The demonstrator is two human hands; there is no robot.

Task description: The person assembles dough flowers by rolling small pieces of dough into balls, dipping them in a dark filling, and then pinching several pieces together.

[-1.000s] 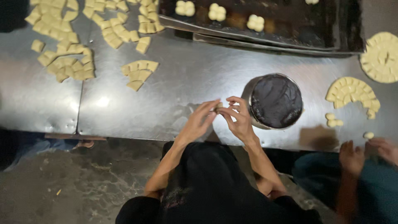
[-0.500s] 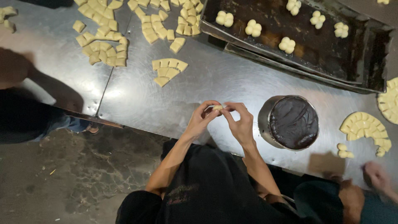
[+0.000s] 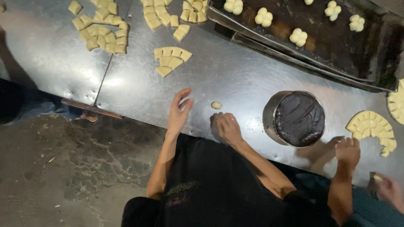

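A: Head view: where's the dough ball [image 3: 216,105]?
B: Lying free on the steel table [image 3: 235,75], between both hands.
A: Left hand [image 3: 179,112]?
B: Fingers spread, empty, just left of it.
A: Right hand [image 3: 227,127]?
B: Curled, knuckles up; whether it grips anything, I can't tell. A pot [image 3: 296,118] of dark filling sits to its right.

The hands have parted, leaving the small dough piece [image 3: 216,105] on the table [image 3: 235,80].

Dim room; light from overhead throws a white glare patch on the steel counter [image 3: 235,80], the floor [image 3: 63,168] lies murky, the right hand [image 3: 227,128] is blurred, and the corners darken
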